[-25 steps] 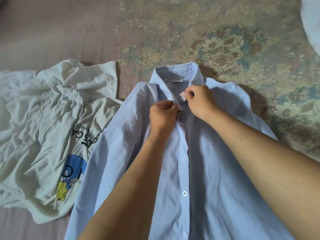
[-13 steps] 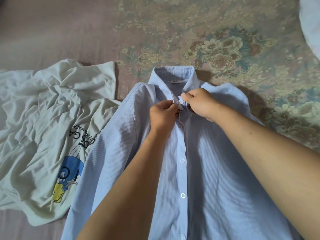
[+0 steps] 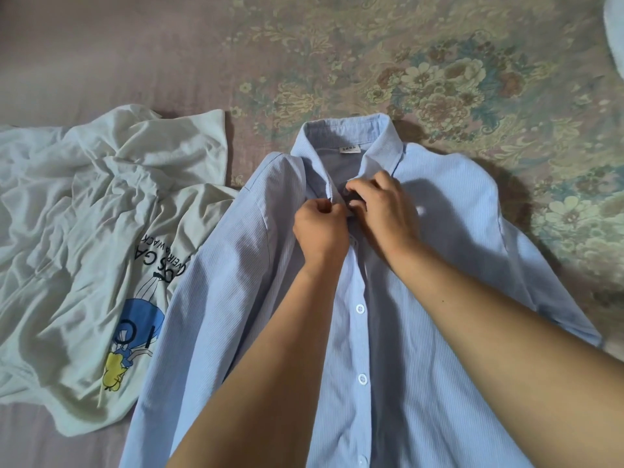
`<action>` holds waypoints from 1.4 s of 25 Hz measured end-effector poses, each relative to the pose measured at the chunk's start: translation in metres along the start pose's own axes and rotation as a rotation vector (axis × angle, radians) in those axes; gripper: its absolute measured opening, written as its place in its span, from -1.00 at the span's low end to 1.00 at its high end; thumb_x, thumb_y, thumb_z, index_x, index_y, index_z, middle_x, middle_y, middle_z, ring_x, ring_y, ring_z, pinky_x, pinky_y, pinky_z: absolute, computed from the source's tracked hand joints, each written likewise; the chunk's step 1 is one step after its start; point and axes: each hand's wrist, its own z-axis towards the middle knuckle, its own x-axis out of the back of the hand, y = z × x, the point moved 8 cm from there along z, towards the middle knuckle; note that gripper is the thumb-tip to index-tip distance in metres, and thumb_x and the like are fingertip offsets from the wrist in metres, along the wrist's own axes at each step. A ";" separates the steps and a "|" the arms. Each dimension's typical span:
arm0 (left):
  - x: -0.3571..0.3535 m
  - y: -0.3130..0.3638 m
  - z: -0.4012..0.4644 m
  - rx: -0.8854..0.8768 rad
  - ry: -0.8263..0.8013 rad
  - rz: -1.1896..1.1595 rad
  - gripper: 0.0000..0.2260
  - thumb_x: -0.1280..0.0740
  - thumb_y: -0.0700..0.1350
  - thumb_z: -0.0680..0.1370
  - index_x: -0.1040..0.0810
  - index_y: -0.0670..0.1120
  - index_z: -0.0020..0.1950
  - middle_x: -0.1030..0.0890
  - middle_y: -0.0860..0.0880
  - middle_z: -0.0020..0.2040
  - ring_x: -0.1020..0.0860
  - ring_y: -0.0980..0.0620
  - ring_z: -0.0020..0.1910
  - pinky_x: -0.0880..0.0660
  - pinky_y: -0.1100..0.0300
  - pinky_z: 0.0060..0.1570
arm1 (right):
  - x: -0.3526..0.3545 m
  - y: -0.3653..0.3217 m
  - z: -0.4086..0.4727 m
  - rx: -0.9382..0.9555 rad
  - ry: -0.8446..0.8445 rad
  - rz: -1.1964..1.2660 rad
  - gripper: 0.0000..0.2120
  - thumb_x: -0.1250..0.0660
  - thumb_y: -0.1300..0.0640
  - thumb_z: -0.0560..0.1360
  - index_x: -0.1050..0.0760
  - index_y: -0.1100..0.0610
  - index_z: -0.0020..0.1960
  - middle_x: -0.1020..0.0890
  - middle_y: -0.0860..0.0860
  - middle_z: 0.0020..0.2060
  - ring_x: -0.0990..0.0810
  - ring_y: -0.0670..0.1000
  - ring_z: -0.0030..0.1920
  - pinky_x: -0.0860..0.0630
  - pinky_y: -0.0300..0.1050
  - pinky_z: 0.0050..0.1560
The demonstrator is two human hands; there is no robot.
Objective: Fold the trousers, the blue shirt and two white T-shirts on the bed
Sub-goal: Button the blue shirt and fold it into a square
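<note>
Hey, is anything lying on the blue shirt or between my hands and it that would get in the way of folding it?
Nothing visible does. Both the left hand and right hand already pinch the blue shirt below its collar. The white T-shirt lies beside it.

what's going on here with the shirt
A person has the blue shirt laid face up on the bed and is working at its neck. The left hand pinches one edge of the front just under the collar, and the right hand pinches the other edge, apparently doing up the top button. The buttons lower down look fastened. A white T-shirt with a cartoon print lies crumpled beside it, not yet folded.
</note>
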 end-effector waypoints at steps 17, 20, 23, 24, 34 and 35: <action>-0.006 -0.009 0.008 0.045 -0.050 -0.178 -0.83 -0.26 -0.18 0.30 -0.48 -0.06 -0.51 -0.50 -0.08 -0.46 -0.47 -0.05 -0.36 -0.55 -0.08 -0.23 | -0.003 0.016 0.020 -0.320 -0.089 0.014 -0.80 -0.27 0.13 0.52 -0.61 0.20 0.01 -0.38 0.19 0.18 -0.41 0.19 0.17 -0.38 0.00 0.21; -0.016 -0.011 0.005 0.042 -0.151 -0.271 -0.87 -0.29 -0.28 0.39 -0.56 -0.26 -0.34 -0.54 -0.17 -0.35 -0.48 -0.05 -0.30 -0.49 0.03 -0.18 | -0.012 0.039 0.004 -0.612 -0.141 0.323 -0.80 -0.38 0.03 0.46 -0.64 0.16 -0.07 -0.52 0.18 0.14 -0.54 0.16 0.09 -0.48 -0.01 0.16; -0.014 -0.008 0.003 0.043 -0.171 -0.287 -0.89 -0.29 -0.32 0.42 -0.56 -0.33 -0.28 -0.58 -0.19 -0.29 -0.50 -0.05 -0.27 -0.49 0.07 -0.14 | -0.015 0.037 -0.005 -0.794 -0.202 0.639 -0.78 -0.45 0.14 0.43 -0.61 0.22 0.04 -0.64 0.12 -0.02 -0.57 0.03 -0.05 -0.47 -0.20 -0.10; -0.014 -0.007 0.003 0.042 -0.179 -0.290 -0.87 -0.29 -0.33 0.44 -0.57 -0.28 -0.30 -0.58 -0.19 -0.29 -0.51 -0.05 -0.25 -0.50 0.08 -0.12 | -0.014 0.034 -0.007 -0.824 -0.230 0.696 -0.76 -0.44 0.17 0.43 -0.60 0.24 0.07 -0.64 0.09 -0.06 -0.55 -0.02 -0.09 -0.43 -0.26 -0.21; -0.010 0.004 -0.005 0.038 -0.181 -0.399 -0.82 -0.30 -0.36 0.49 -0.62 -0.19 -0.26 -0.61 -0.13 -0.33 -0.55 -0.05 -0.26 -0.54 0.16 -0.16 | -0.016 0.029 -0.001 -0.701 -0.241 0.724 -0.75 -0.42 0.23 0.43 -0.46 0.06 -0.36 -0.52 -0.06 -0.38 -0.51 -0.06 -0.20 -0.40 -0.23 -0.12; -0.011 0.002 -0.006 0.068 -0.191 -0.423 -0.84 -0.29 -0.35 0.50 -0.63 -0.23 -0.22 -0.62 -0.15 -0.29 -0.56 -0.05 -0.25 -0.55 0.17 -0.16 | -0.017 0.030 -0.001 -0.698 -0.240 0.735 -0.74 -0.41 0.25 0.44 -0.46 0.06 -0.38 -0.52 -0.06 -0.39 -0.50 -0.06 -0.20 -0.40 -0.23 -0.11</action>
